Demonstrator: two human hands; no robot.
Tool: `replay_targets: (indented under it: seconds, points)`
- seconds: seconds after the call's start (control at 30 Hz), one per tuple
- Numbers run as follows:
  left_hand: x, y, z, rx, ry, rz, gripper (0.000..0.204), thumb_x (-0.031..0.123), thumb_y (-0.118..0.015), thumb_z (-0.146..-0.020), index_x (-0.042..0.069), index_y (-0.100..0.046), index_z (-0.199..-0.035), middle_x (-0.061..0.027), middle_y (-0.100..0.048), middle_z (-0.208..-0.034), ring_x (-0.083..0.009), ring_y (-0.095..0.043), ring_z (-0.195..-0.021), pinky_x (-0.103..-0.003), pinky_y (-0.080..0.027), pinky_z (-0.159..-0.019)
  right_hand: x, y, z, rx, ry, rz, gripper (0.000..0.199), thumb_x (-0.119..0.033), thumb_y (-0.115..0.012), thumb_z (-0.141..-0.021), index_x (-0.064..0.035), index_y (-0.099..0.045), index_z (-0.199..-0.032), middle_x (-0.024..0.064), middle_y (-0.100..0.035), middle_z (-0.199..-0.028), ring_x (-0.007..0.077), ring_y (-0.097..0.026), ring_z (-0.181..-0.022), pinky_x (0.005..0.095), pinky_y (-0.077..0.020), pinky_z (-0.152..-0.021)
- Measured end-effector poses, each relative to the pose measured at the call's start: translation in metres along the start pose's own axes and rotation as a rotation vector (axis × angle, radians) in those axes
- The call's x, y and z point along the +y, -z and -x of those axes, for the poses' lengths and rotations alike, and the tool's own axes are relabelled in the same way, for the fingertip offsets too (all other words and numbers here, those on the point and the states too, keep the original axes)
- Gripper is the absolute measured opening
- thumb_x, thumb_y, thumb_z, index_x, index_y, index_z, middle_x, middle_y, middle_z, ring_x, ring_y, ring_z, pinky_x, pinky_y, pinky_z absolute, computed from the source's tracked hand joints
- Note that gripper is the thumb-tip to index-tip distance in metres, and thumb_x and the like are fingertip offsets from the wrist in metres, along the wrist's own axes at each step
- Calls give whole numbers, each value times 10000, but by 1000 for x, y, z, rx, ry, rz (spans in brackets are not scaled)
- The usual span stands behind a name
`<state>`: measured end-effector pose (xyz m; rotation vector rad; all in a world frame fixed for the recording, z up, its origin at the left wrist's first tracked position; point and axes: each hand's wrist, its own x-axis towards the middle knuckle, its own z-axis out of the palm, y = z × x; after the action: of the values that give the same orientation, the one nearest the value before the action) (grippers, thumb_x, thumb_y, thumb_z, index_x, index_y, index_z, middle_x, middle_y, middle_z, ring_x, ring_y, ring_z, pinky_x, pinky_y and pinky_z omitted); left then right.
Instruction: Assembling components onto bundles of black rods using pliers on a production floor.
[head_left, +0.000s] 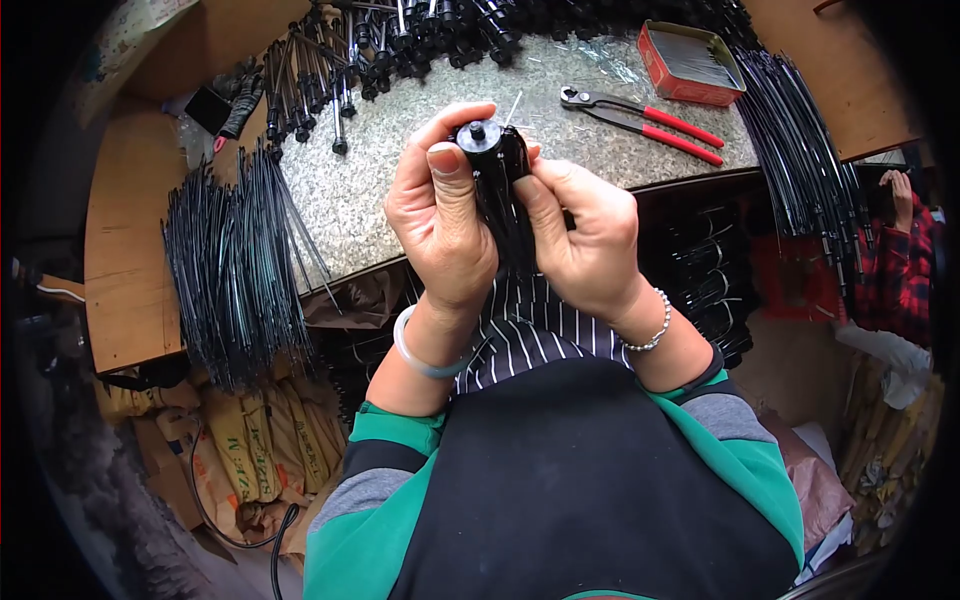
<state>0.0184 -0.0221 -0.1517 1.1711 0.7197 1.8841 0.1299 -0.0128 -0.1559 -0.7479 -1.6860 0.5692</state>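
My left hand (440,210) is wrapped round a black cylindrical part with a round silver end cap (480,138), its thumb and fingers on either side of the cap. A small dark stub stands at the cap's centre. Black strands or strips (500,205) run down from the part between my hands. With thumb and fingers closed, my right hand (590,220) pinches the right side of these strands; its fingertips are partly hidden. A thin pale strip (515,106) pokes up beside the cap. Both hands are held above the near edge of the speckled tabletop (350,200).
Long thin black strips lie in bundles at the left (230,270) and right (800,150). Red-handled pincers (650,122) and a red tin (690,65) of thin pins lie at the back right. Metal rods with black ends (340,100) crowd the back. A person's checked sleeve (900,270) shows at right.
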Motion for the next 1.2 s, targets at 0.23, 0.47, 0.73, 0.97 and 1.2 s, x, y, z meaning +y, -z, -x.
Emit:
replay_targets:
  seconds: [0.23,0.47,0.73,0.97,1.2]
  points:
    - [2,-3,-1,46,40,188,409,325,-431,-936,-46,-495,-1098,-133,-627,-815,-203,-641,-754,-287,-528,-696,1,0,5,-13,-431,-763,69,-39,-659,-798,18,-648,-834,32,-634,-788,73,-554,-733,216,-462,-667]
    - [2,-7,0,52,-1,123,406,336,-419,-939,-42,-507,-1057,-134,-624,-817,-196,-639,-750,-280,-525,-682,10,-4,3,-13,-306,-628,90,-54,-664,-794,25,-637,-826,58,-632,-794,87,-562,-721,221,-461,-664]
    - [25,5,-13,-99,86,429,462,372,-365,-951,-53,-497,-1077,-140,-600,-835,-186,-627,-701,-279,-525,-668,-8,-28,14,-41,-361,-630,329,-338,-597,-850,-12,-551,-862,49,-558,-762,114,-538,-672,249,-454,-625]
    - [62,-4,7,-73,154,-21,568,299,-603,-853,-63,-388,-1235,-142,-608,-900,-252,-633,-838,-330,-504,-791,-20,-43,34,-69,-125,-187,528,-523,-513,-836,-16,-537,-980,150,-598,-729,337,-617,-660,351,-486,-572]
    - [68,14,26,-18,103,-294,174,2,-567,-836,-7,-555,-1010,-22,-571,-798,-39,-482,-638,-183,-408,-598,-26,-29,11,156,195,-101,654,-579,-597,-716,-37,-568,-1081,151,-569,-982,289,-547,-884,363,-447,-772]
